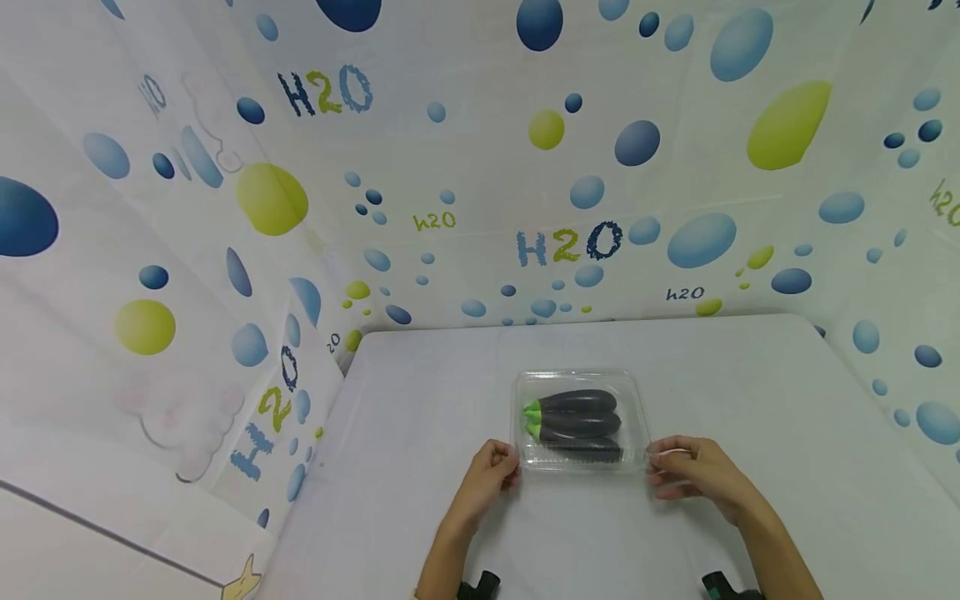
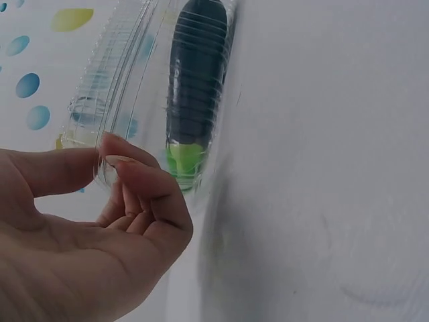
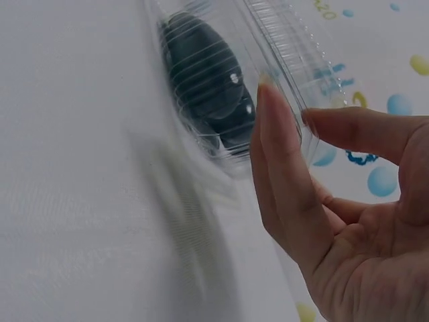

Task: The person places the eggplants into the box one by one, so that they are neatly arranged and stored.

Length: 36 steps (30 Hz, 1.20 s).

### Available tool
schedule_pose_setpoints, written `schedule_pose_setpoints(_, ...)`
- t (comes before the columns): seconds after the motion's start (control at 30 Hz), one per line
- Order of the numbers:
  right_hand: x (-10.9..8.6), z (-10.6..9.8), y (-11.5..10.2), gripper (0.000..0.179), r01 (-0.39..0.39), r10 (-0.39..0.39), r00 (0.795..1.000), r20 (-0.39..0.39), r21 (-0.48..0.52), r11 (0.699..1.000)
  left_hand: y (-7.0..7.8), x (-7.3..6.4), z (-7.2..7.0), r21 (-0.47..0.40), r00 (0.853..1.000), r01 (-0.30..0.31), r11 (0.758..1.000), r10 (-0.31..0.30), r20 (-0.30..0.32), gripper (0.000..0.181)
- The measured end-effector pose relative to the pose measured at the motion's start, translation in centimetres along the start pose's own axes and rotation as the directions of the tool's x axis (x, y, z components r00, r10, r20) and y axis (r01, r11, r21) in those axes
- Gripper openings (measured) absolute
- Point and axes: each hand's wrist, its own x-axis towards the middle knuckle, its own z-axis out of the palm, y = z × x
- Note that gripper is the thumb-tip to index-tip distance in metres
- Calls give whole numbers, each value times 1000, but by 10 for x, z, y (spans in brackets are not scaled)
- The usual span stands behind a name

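Observation:
A clear plastic clamshell box point(image 1: 636, 421) with its lid down is near the middle of the table in the head view. Three dark eggplants point(image 1: 579, 402) with green stem ends lie side by side inside it, stems toward the left. At the box's front left corner, my left hand point(image 1: 483, 479) pinches the rim between thumb and fingertips. My right hand point(image 1: 703, 477) pinches the front right corner, its thumb point(image 3: 355, 131) on one side of the rim and its fingers point(image 3: 285, 147) on the other. Both wrist views show ribbed side walls point(image 2: 100, 87) of the box.
A white cloth covers the table point(image 1: 420, 392). Behind it and to the sides hangs a white curtain point(image 1: 480, 158) printed with blue and green drops and lettering. Dark devices point(image 1: 483, 585) sit at both wrists near the bottom edge of the head view.

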Motion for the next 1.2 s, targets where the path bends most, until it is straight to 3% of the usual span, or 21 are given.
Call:
schedule_pose_setpoints(0.43,-2,-3,6,42,26,-28,999,24,105,994,-1,2,4,-134,1000,7,991,-4,24,10)
schedule_pose_setpoints(0.9,-5,0,9,35,28,-25,999,-27,126,992,-4,2,8,-209,1000,4,978,-2,10,8)
schedule_pose_setpoints(1.2,-7,3,8,33,42,-35,998,-50,136,990,-6,0,10,-206,1000,-8,979,8,-1,6)
